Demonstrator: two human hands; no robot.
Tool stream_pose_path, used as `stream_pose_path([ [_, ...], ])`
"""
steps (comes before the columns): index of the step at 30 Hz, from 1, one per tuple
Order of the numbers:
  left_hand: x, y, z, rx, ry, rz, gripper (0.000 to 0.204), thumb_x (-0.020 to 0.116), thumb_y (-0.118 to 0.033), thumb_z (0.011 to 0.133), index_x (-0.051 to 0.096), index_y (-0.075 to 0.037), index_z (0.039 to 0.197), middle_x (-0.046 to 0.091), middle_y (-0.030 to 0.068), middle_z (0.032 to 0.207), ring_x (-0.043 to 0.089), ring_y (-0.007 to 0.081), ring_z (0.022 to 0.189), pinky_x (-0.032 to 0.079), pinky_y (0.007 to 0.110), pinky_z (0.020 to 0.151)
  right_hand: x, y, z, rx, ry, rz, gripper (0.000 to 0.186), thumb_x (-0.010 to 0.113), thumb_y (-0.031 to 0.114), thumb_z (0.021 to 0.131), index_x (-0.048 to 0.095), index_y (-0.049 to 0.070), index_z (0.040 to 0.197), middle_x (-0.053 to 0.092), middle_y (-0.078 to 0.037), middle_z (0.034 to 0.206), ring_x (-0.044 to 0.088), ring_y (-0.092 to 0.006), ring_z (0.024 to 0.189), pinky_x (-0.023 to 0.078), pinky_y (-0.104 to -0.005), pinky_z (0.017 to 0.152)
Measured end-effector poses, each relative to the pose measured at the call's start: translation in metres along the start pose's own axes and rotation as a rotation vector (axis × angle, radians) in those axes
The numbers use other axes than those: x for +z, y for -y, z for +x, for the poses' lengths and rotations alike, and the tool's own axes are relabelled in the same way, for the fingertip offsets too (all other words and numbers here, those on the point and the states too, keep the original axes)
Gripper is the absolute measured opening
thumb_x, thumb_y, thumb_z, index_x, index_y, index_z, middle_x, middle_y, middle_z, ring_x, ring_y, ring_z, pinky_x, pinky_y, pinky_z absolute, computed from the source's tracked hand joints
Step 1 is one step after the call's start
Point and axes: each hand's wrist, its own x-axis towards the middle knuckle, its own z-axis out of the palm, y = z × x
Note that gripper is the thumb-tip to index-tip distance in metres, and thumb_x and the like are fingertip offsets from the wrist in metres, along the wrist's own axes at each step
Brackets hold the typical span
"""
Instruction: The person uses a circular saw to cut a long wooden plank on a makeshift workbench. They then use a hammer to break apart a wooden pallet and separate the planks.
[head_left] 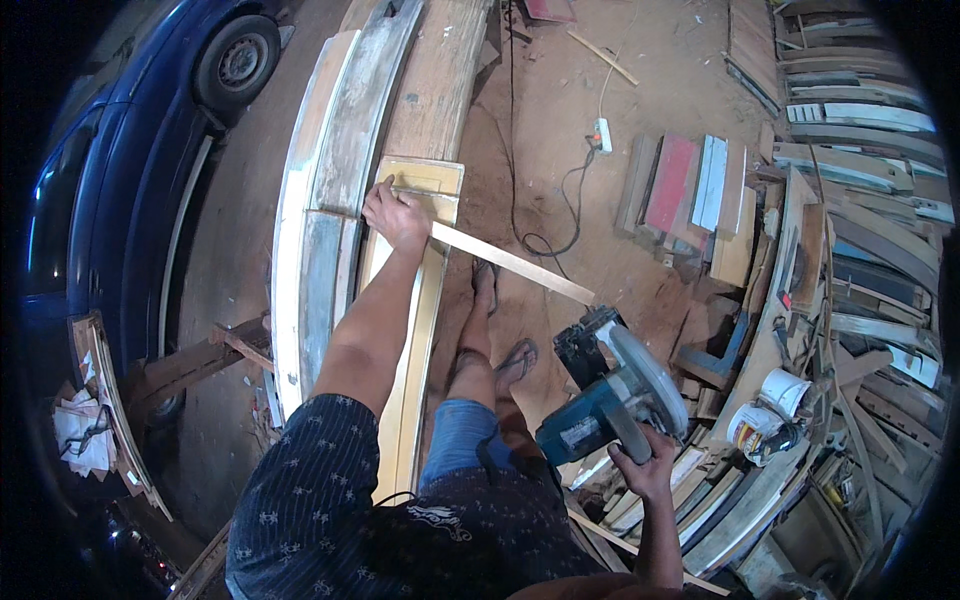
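My left hand (397,214) is closed, its fingers curled over a yellow panel (440,178) on the long workbench. A thin pale wooden strip (515,262) comes out from under that hand and slants down to the right, its far end close to the saw. The grip on the strip is partly hidden. Off to the right of my legs, my right hand (648,462) is wrapped round the handle of a teal and black circular saw (600,390) with a grey blade guard. The saw is apart from the bench.
Long weathered boards (365,100) lie along the bench, left of the panel. A blue vehicle (140,170) stands at the far left. A black cord (575,215) loops over the floor to a white power strip (602,135). Stacked planks (680,190) and white tubs (755,430) are on the right.
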Motion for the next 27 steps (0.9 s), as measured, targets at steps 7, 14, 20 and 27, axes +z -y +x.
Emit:
stream_pose_path([
  [7, 0.004, 0.002, 0.000, -0.009, -0.040, 0.064, 0.041, 0.060, -0.018, 0.083, 0.059, -0.014, 0.124, 0.051, 0.0119, 0.126, 0.044, 0.0318, 0.120, 0.033, 0.050, 0.104, 0.029, -0.003, 0.039, -0.154, 0.048, -0.069, 0.049, 0.085, 0.023, 0.068, 0.068, -0.003, 0.105, 0.073, -0.018, 0.092, 0.073, -0.0272, 0.083, 0.056, -0.0347, 0.077],
  [14, -0.004, -0.012, -0.001, -0.168, -0.016, 0.135, 0.059, 0.063, -0.024, 0.082, 0.045, -0.011, 0.136, 0.046, 0.0173, 0.126, 0.042, 0.0346, 0.121, 0.032, 0.050, 0.104, 0.053, -0.003, 0.056, -0.173, 0.086, -0.020, 0.047, 0.084, 0.021, 0.071, 0.068, -0.004, 0.107, 0.073, -0.017, 0.094, 0.072, -0.0240, 0.084, 0.055, -0.0333, 0.077],
  [20, -0.011, -0.017, 0.000, -0.208, 0.020, 0.110, 0.063, 0.064, -0.026, 0.081, 0.042, -0.011, 0.138, 0.046, 0.0183, 0.119, 0.043, 0.0353, 0.117, 0.033, 0.050, 0.101, 0.060, -0.010, 0.055, -0.188, 0.079, -0.021, 0.044, 0.082, 0.018, 0.072, 0.068, -0.005, 0.107, 0.073, -0.014, 0.090, 0.072, -0.0184, 0.080, 0.055, -0.0311, 0.077],
  [27, -0.007, -0.008, 0.002, -0.163, 0.009, 0.115, 0.062, 0.063, -0.030, 0.082, 0.042, -0.012, 0.138, 0.046, 0.0188, 0.118, 0.042, 0.0357, 0.116, 0.033, 0.049, 0.100, 0.065, -0.011, 0.054, -0.178, 0.093, 0.000, 0.044, 0.083, 0.023, 0.072, 0.069, -0.002, 0.105, 0.073, -0.019, 0.090, 0.074, -0.0266, 0.083, 0.056, -0.0342, 0.076],
])
